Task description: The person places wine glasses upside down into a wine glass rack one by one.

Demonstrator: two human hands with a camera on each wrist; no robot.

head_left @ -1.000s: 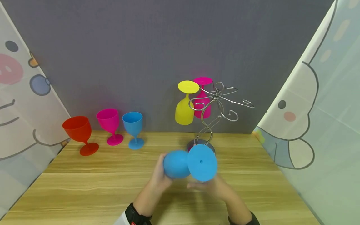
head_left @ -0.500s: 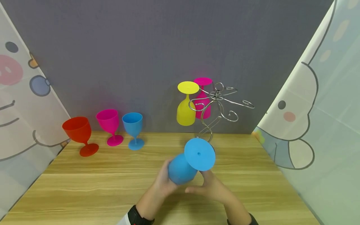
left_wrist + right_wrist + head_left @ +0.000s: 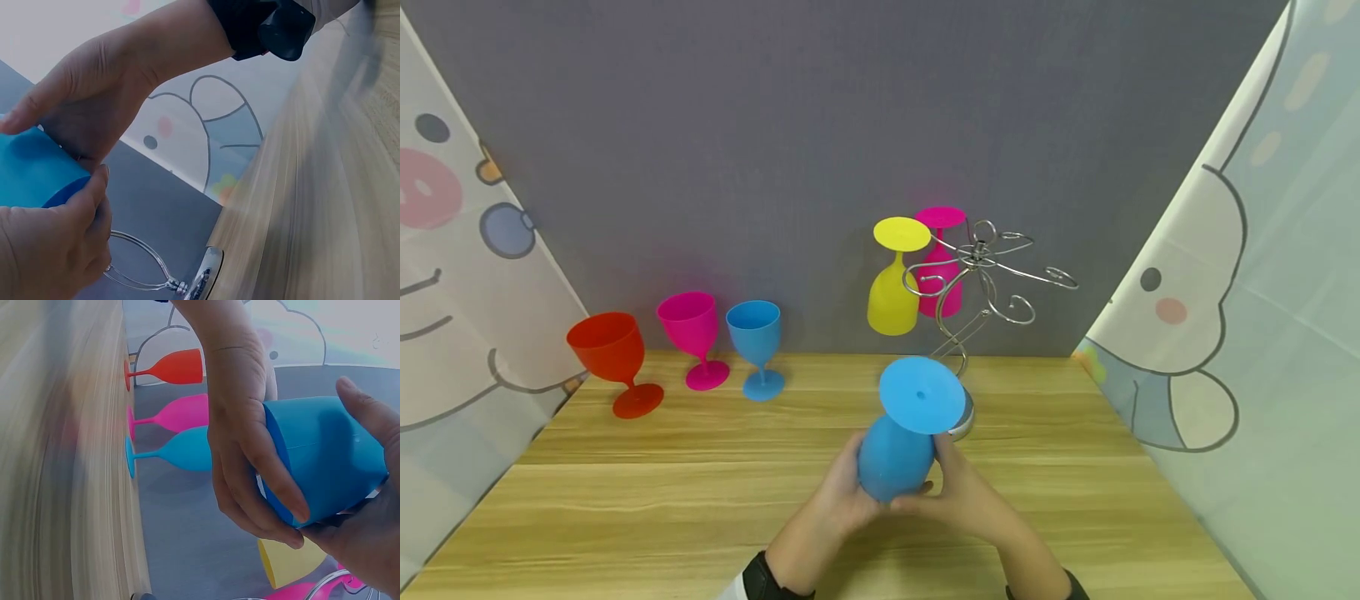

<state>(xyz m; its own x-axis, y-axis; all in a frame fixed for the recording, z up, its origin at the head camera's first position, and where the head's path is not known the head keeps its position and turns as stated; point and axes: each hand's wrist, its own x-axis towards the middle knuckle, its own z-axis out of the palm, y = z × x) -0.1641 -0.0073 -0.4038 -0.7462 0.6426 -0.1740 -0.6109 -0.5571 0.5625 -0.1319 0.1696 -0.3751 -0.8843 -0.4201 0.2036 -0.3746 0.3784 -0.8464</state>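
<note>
A blue goblet is held upside down and tilted above the table, its round foot facing up. My left hand grips its bowl from the left; in the right wrist view, left fingers lie along the rim. My right hand holds the bowl's right side, with the thumb in front. Part of each hand is hidden behind the bowl. Behind the held goblet stands a silver wire goblet rack, its base partly covered. A yellow goblet and a pink goblet hang upside down from its left arms.
At the back left of the wooden table stand a red goblet, another pink goblet and another blue goblet, all upright. A grey panel rises behind. Printed cloths flank both sides.
The held goblet has turned from lying sideways to more upside down, its foot moving up and left. My right hand has come in against the bowl. The yellow goblet sways slightly.
</note>
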